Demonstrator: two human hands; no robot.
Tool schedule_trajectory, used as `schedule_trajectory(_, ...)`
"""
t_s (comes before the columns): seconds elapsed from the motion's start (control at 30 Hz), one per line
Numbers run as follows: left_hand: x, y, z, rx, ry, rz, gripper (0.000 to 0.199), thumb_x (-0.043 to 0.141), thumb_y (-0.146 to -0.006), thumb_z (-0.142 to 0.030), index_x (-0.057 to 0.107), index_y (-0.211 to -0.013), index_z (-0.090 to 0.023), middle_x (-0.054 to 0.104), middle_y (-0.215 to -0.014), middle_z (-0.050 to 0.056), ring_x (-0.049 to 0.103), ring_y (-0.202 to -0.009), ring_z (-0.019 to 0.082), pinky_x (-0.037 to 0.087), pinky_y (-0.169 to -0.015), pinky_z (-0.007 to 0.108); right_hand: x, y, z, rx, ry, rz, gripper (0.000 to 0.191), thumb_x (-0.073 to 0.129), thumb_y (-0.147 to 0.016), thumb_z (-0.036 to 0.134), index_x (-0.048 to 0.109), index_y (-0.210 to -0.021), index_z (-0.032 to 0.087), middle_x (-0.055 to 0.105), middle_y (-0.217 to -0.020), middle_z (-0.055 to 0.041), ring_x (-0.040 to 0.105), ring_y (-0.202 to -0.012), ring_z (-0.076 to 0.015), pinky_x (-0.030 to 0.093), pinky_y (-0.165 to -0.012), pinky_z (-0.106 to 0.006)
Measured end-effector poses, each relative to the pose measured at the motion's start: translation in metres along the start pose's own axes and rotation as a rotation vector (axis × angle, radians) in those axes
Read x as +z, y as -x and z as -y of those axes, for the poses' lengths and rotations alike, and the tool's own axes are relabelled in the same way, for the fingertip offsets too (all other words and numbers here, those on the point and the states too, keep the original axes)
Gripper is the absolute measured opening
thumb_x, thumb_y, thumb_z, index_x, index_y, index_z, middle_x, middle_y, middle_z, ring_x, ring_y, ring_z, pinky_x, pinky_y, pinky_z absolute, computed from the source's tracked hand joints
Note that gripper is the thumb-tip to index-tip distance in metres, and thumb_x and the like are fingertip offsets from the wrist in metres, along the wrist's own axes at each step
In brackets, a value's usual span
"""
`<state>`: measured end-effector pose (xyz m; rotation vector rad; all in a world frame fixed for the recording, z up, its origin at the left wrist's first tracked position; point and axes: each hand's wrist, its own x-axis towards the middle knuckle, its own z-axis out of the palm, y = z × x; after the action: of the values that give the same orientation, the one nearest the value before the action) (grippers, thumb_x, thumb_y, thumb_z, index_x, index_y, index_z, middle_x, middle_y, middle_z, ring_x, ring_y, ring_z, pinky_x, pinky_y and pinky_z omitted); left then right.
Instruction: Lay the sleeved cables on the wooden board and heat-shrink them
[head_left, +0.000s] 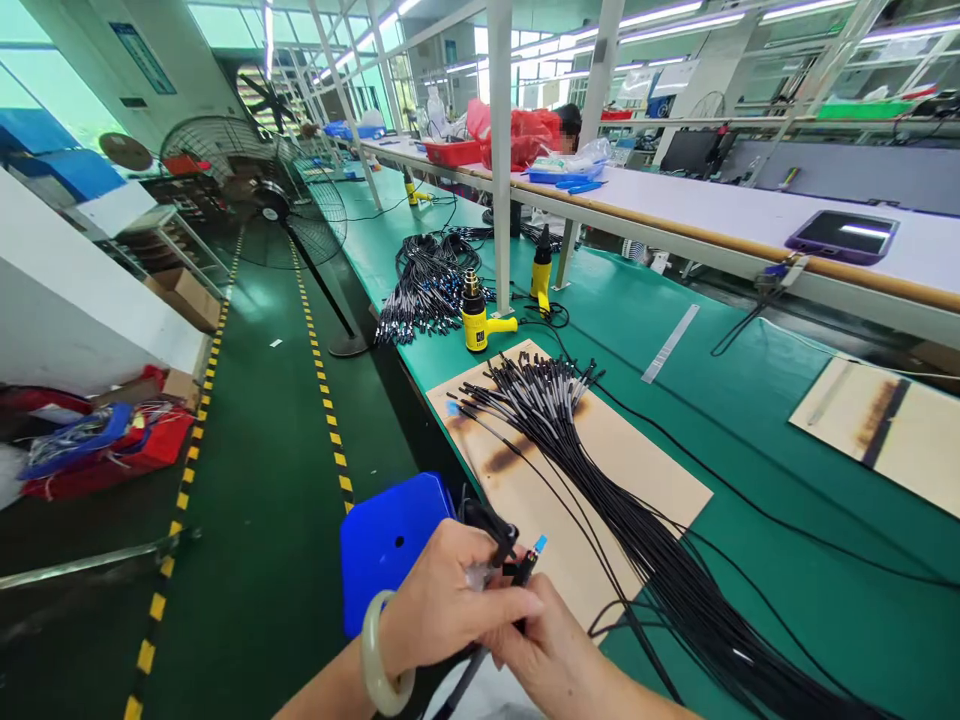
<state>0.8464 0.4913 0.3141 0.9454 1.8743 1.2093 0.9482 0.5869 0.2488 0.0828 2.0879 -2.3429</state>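
Observation:
Both hands meet low in the middle of the head view, over the bench's near edge. My left hand (pixel 442 595), with a pale bangle at the wrist, is closed on a black cable (pixel 491 522) whose looped part rises above the fingers. My right hand (pixel 551 640) is closed around another black cable end (pixel 527 570) with a bright blue tip (pixel 541 544). The fingers overlap, so part of what they hold is hidden. To their right, a thick bundle of black cables (pixel 622 510) lies across a scorched tan board (pixel 679 480), its ends fanned out toward the far side.
A yellow heat gun (pixel 475 318) stands upright beyond the board, with a second heat gun (pixel 541 270) behind it. More cables (pixel 431 275) are heaped farther back. A blue stool (pixel 390 540) is by the bench's left edge; a large fan (pixel 274 200) stands in the aisle.

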Motion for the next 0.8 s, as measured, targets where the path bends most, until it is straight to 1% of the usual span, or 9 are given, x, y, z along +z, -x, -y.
schedule_trajectory(0.03, 0.000, -0.001, -0.001, 0.014, -0.003, 0.045, 0.035, 0.069, -0.074, -0.033, 0.051, -0.052, -0.013, 0.035, -0.050, -0.006, 0.028, -0.049, 0.005, 0.022, -0.045, 0.021, -0.002, 0.001, 0.001, 0.005, -0.031, 0.009, 0.030, 0.061, -0.084, 0.043, 0.060, -0.079, 0.014, 0.052, -0.071, 0.0004, 0.044, -0.065, -0.0103, 0.037, -0.059, -0.023)
schedule_trajectory(0.1, -0.001, -0.002, 0.001, 0.041, 0.036, 0.113, 0.040, 0.063, -0.080, -0.032, 0.043, -0.051, -0.014, 0.029, -0.050, -0.006, 0.025, -0.050, 0.005, 0.019, -0.046, 0.022, -0.011, 0.003, 0.006, 0.065, -0.105, 0.030, 0.030, 0.069, -0.077, 0.042, 0.060, -0.074, 0.013, 0.050, -0.070, 0.0008, 0.042, -0.065, -0.0103, 0.035, -0.058, -0.022)
schedule_trajectory(0.2, -0.003, -0.003, 0.008, 0.049, 0.090, 0.120, 0.041, 0.064, -0.080, -0.036, 0.041, -0.054, -0.015, 0.026, -0.052, -0.007, 0.023, -0.051, 0.005, 0.018, -0.046, 0.023, -0.036, 0.006, 0.017, 0.173, -0.172, 0.015, 0.035, 0.078, -0.067, 0.042, 0.060, -0.071, 0.013, 0.045, -0.061, 0.0038, 0.035, -0.058, -0.0073, 0.028, -0.053, -0.021)
schedule_trajectory(0.3, -0.003, -0.003, 0.012, 0.013, 0.132, 0.136, 0.040, 0.065, -0.079, -0.040, 0.043, -0.056, -0.015, 0.026, -0.052, -0.007, 0.022, -0.050, 0.005, 0.016, -0.045, 0.023, -0.055, 0.007, 0.030, 0.108, -0.218, -0.035, 0.041, 0.077, -0.068, 0.047, 0.065, -0.088, 0.013, 0.048, -0.064, 0.0035, 0.035, -0.058, -0.0070, 0.027, -0.053, -0.021)
schedule_trajectory(0.33, -0.003, -0.003, 0.012, 0.004, 0.146, 0.157, 0.041, 0.065, -0.079, -0.040, 0.043, -0.056, -0.015, 0.026, -0.051, -0.008, 0.021, -0.049, 0.005, 0.016, -0.044, 0.023, -0.058, 0.006, 0.033, 0.075, -0.228, -0.048, 0.041, 0.074, -0.071, 0.049, 0.065, -0.089, 0.013, 0.049, -0.064, 0.0028, 0.037, -0.058, -0.0072, 0.028, -0.053, -0.021)
schedule_trajectory(0.4, -0.003, -0.003, 0.011, 0.001, 0.158, 0.185, 0.041, 0.065, -0.079, -0.040, 0.042, -0.055, -0.015, 0.026, -0.051, -0.007, 0.021, -0.049, 0.005, 0.016, -0.044, 0.023, -0.058, 0.003, 0.038, 0.048, -0.247, -0.072, 0.037, 0.070, -0.076, 0.049, 0.064, -0.082, 0.013, 0.049, -0.062, 0.0024, 0.037, -0.057, -0.0066, 0.027, -0.051, -0.020)
schedule_trajectory(0.5, -0.003, -0.003, 0.011, -0.003, 0.134, 0.175, 0.043, 0.065, -0.078, -0.039, 0.039, -0.054, -0.016, 0.025, -0.051, -0.007, 0.021, -0.050, 0.005, 0.016, -0.045, 0.024, -0.053, -0.002, 0.038, 0.066, -0.294, -0.109, 0.037, 0.069, -0.078, 0.048, 0.058, -0.070, 0.013, 0.043, -0.055, 0.0051, 0.028, -0.047, -0.0036, 0.020, -0.044, -0.019)
schedule_trajectory(0.6, -0.003, -0.002, 0.014, -0.040, 0.107, 0.164, 0.043, 0.066, -0.078, -0.040, 0.039, -0.054, -0.016, 0.025, -0.052, -0.007, 0.021, -0.050, 0.005, 0.016, -0.046, 0.024, -0.051, -0.004, 0.033, 0.077, -0.394, -0.106, 0.038, 0.070, -0.076, 0.048, 0.056, -0.071, 0.014, 0.041, -0.055, 0.0063, 0.021, -0.044, -0.0017, 0.013, -0.041, -0.019)
schedule_trajectory(0.8, -0.001, -0.003, 0.023, -0.047, 0.112, 0.208, 0.050, 0.063, -0.078, -0.051, 0.036, -0.053, -0.017, 0.024, -0.051, -0.007, 0.020, -0.049, 0.006, 0.015, -0.045, 0.025, -0.056, -0.006, 0.028, 0.067, -0.489, -0.109, 0.035, 0.071, -0.077, 0.045, 0.056, -0.071, 0.013, 0.043, -0.056, 0.0054, 0.020, -0.042, -0.0007, 0.011, -0.040, -0.019)
